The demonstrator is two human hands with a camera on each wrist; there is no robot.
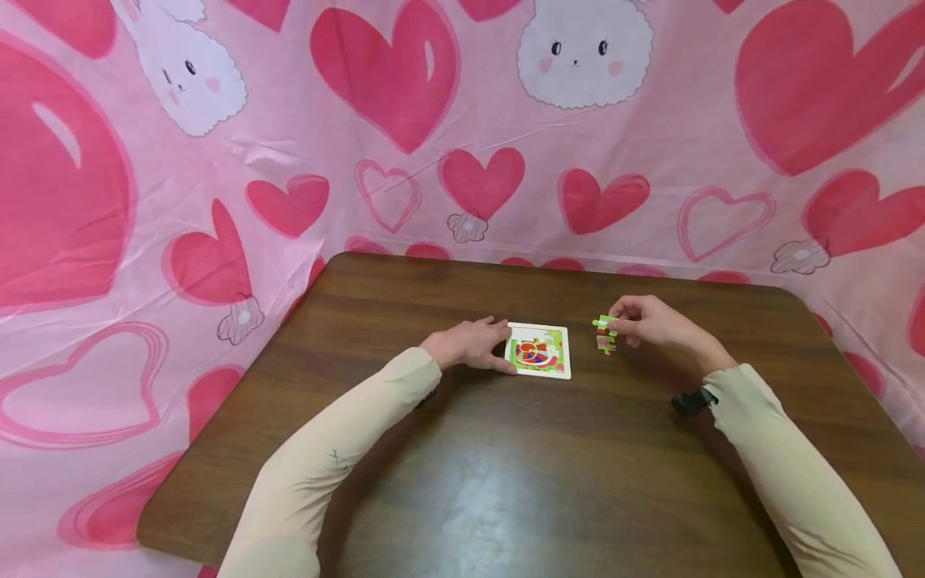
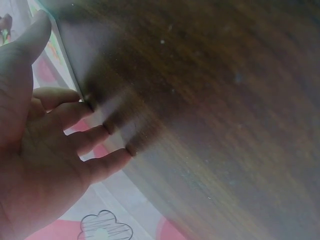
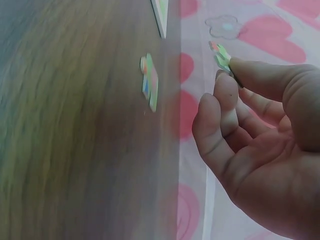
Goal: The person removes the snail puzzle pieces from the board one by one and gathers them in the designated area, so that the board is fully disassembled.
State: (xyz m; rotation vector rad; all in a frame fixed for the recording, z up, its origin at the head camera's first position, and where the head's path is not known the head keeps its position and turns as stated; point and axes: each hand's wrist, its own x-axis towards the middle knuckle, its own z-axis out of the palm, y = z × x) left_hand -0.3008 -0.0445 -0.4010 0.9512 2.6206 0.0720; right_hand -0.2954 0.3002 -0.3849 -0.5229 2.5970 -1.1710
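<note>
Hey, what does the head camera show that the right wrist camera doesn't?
Only the head view shows the left hand resting on the puzzle board's left edge, the board's picture face, both sleeves, and the whole table. Only the right wrist view shows the right hand's fingertips pinching the green piece from close up. Both show the right hand, its held piece, the loose piece lying on the table, and the pink heart cloth.

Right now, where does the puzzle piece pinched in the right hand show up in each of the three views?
Head: the held puzzle piece is right of centre, at the right hand fingertips, above the loose pieces.
Left wrist: not in view.
Right wrist: upper right, pinched at the fingertips.
Shared landmark: the puzzle board, whose edge shows at top centre of the right wrist view and top left of the left wrist view.
</note>
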